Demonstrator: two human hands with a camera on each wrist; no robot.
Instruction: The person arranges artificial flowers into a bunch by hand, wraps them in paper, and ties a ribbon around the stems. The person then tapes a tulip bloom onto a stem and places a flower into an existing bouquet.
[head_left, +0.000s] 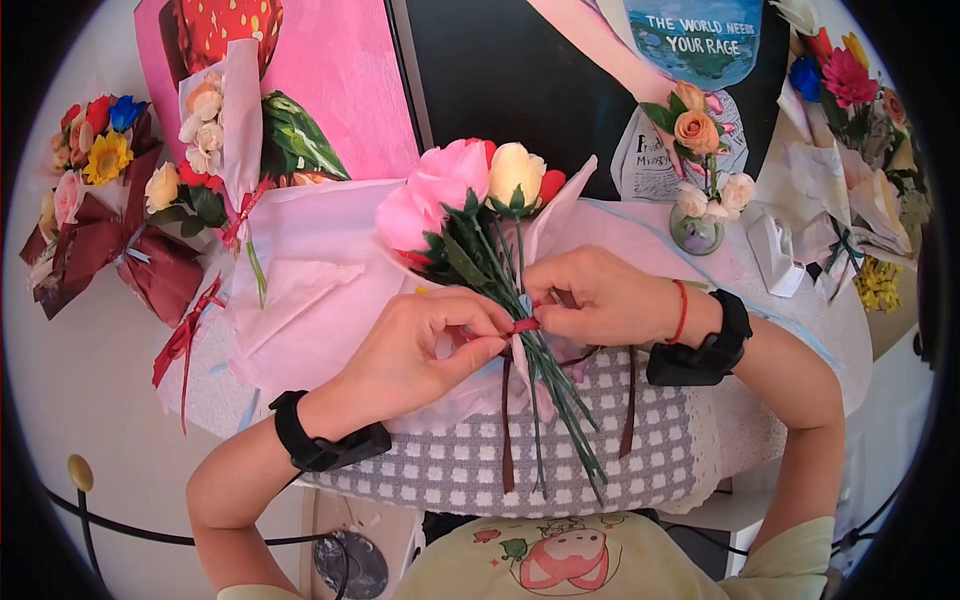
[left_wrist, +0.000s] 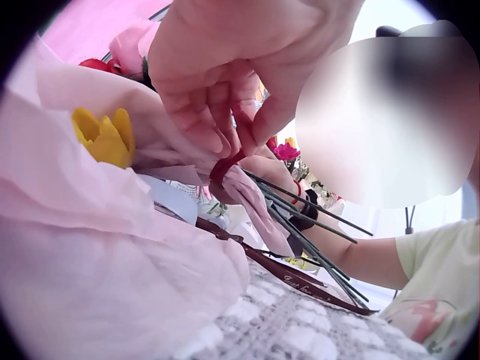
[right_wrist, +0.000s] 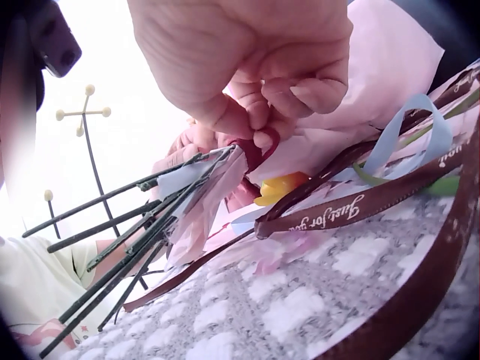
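Note:
A bouquet of pink, cream and red flowers (head_left: 450,190) lies on pink wrapping paper (head_left: 300,330), its green stems (head_left: 570,420) pointing toward the person. Around the gathered stems and paper runs a dark red ribbon (head_left: 524,325). The left hand (head_left: 425,335) pinches this ribbon between thumb and fingers, and the right hand (head_left: 595,295) pinches it from the other side, close by. In the right wrist view the red ribbon (right_wrist: 259,154) curves in a small loop under the fingers. A brown printed ribbon (right_wrist: 322,214) hangs below the stems, and a yellow flower (left_wrist: 105,137) lies by the paper.
Wrapped bouquets stand at the left (head_left: 110,200) and right (head_left: 860,170). A small glass vase (head_left: 697,232) with orange and white roses and a white object (head_left: 775,255) are at the back right. A grey checked cloth (head_left: 660,420) covers the front edge. Painted pictures lean behind.

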